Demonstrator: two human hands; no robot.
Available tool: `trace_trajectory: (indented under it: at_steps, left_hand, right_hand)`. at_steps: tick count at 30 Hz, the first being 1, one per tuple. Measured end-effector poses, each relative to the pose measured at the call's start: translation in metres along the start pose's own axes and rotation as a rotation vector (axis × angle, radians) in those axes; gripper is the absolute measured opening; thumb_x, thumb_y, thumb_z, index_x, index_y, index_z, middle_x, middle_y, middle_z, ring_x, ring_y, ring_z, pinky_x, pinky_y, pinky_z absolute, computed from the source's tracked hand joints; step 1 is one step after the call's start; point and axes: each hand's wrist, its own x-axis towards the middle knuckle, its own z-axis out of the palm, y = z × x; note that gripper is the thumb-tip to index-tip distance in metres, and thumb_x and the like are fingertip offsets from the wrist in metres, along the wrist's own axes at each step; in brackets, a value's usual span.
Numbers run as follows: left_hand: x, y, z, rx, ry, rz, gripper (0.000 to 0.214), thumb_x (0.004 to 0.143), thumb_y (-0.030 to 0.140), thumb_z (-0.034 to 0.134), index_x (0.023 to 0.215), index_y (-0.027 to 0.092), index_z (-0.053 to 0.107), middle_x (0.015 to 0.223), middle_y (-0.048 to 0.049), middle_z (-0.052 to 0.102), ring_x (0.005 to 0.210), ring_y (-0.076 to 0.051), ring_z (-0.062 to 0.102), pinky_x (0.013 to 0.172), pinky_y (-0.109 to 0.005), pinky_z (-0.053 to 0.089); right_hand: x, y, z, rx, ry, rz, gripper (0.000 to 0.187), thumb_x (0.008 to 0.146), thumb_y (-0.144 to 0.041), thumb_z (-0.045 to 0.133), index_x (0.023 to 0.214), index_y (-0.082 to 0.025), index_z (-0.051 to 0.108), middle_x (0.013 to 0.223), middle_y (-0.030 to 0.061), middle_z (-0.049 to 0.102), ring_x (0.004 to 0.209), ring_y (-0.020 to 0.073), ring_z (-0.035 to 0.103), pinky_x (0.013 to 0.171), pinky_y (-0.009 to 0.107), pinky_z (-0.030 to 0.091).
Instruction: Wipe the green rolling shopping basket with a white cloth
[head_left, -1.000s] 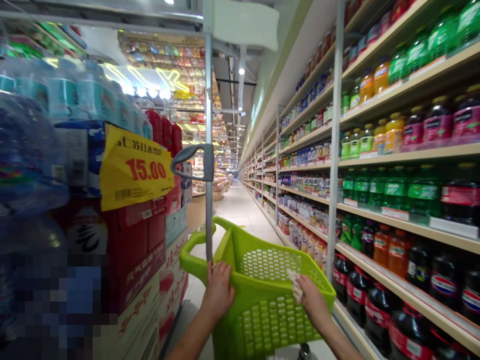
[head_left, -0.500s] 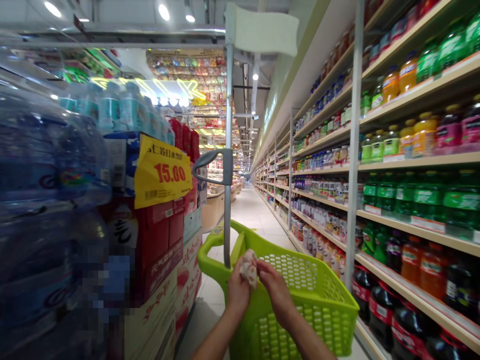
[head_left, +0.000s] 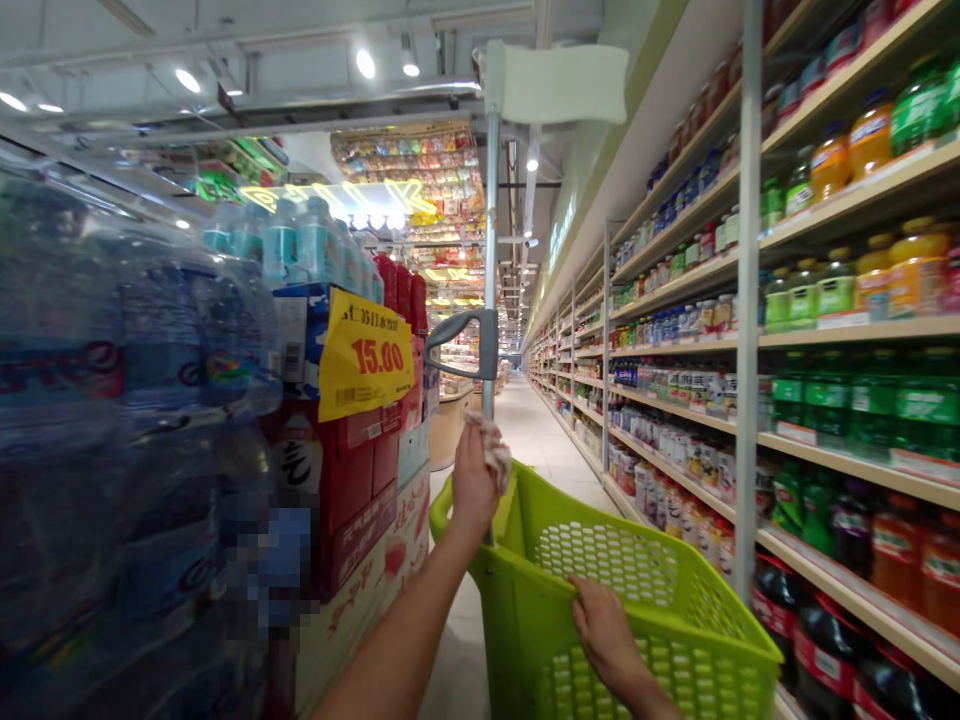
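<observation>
A green shopping basket (head_left: 517, 590) with perforated walls stands in front of me. My right hand (head_left: 606, 625) is closed over its near rim, thumb and fingers at the edge. Farther forward, my left hand (head_left: 474, 485) is closed around a crumpled, pale cloth with brownish marks (head_left: 495, 452). It holds the cloth at the lower part of a metal pole (head_left: 491, 240) rising from the basket's corner. Above that hand, a grey loop handle (head_left: 487, 345) is fixed to the pole. A blank pale panel (head_left: 562, 85) tops the pole.
Drink cartons (head_left: 352, 500) and wrapped water bottles (head_left: 157, 360) are stacked close on the left, with a yellow price sign (head_left: 366, 355). Shelves of bottles (head_left: 832, 440) line the right. A pale floor aisle (head_left: 517, 415) runs ahead between them.
My hands have separated. The left has moved up and forward to the pole with the cloth, while the right has let go and dropped onto the basket's rim. The view has shifted slightly left.
</observation>
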Motion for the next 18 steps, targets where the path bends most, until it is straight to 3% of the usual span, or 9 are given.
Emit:
trace_trajectory:
  at_steps: [2,4,6,10,12,15,18]
  left_hand:
    - [-0.04,-0.016,0.009,0.076,-0.055,-0.074,0.056,0.075,0.01,0.038,0.131,0.013,0.031,0.135,-0.0131,0.039,0.124,-0.025,0.036,0.102,-0.043,0.037]
    - [-0.063,-0.027,0.01,0.098,-0.135,-0.042,0.053,0.075,0.009,0.037,0.128,0.014,0.037,0.129,-0.0125,0.046,0.12,-0.024,0.042,0.1,-0.043,0.039]
    - [-0.06,-0.027,0.005,0.104,-0.119,0.025,0.056,0.074,0.008,0.038,0.129,0.015,0.035,0.133,-0.012,0.042,0.124,-0.024,0.037,0.101,-0.044,0.037]
    - [-0.008,-0.004,-0.007,0.156,-0.08,0.227,0.058,0.072,0.006,0.038,0.129,0.015,0.036,0.143,-0.0094,0.027,0.133,-0.022,0.017,0.107,-0.045,0.025]
    - [0.002,0.002,-0.009,0.199,-0.129,0.319,0.056,0.071,0.005,0.039,0.127,0.013,0.039,0.143,-0.0105,0.027,0.134,-0.023,0.014,0.107,-0.044,0.023]
    - [-0.024,-0.007,-0.008,0.271,-0.264,0.476,0.055,0.071,0.004,0.037,0.126,0.012,0.041,0.14,-0.0102,0.033,0.133,-0.023,0.016,0.105,-0.043,0.026]
    - [-0.053,-0.024,-0.005,0.337,-0.386,0.692,0.052,0.075,0.006,0.035,0.125,0.018,0.042,0.137,-0.004,0.039,0.131,-0.019,0.023,0.105,-0.04,0.026]
  right_hand:
    - [0.0,0.003,-0.002,-0.015,0.001,-0.01,0.039,0.076,-0.014,0.039,0.11,-0.018,0.058,0.108,0.0079,0.062,0.102,0.0213,0.054,0.091,0.032,0.036]
    - [0.0,0.006,-0.002,-0.032,0.012,-0.008,0.039,0.076,-0.013,0.039,0.11,-0.017,0.058,0.108,0.0079,0.062,0.101,0.0211,0.054,0.092,0.032,0.036]
    - [-0.001,0.01,0.0,-0.049,0.029,-0.004,0.04,0.076,-0.013,0.039,0.11,-0.018,0.058,0.108,0.0076,0.062,0.102,0.0208,0.054,0.093,0.032,0.035]
    - [-0.005,0.013,0.0,-0.063,0.056,0.0,0.04,0.076,-0.013,0.039,0.111,-0.017,0.057,0.108,0.0082,0.061,0.102,0.0214,0.053,0.094,0.033,0.034]
    - [-0.007,0.013,-0.002,-0.058,0.056,0.006,0.039,0.076,-0.013,0.038,0.111,-0.017,0.057,0.108,0.0082,0.061,0.102,0.0214,0.053,0.093,0.033,0.034]
    - [-0.007,0.013,-0.004,-0.035,0.058,0.02,0.039,0.076,-0.013,0.038,0.11,-0.019,0.057,0.108,0.0067,0.062,0.102,0.0204,0.053,0.093,0.032,0.033]
    - [-0.006,0.014,-0.006,0.0,0.038,0.029,0.037,0.075,-0.013,0.039,0.105,-0.019,0.059,0.107,0.0064,0.063,0.1,0.02,0.054,0.091,0.031,0.034]
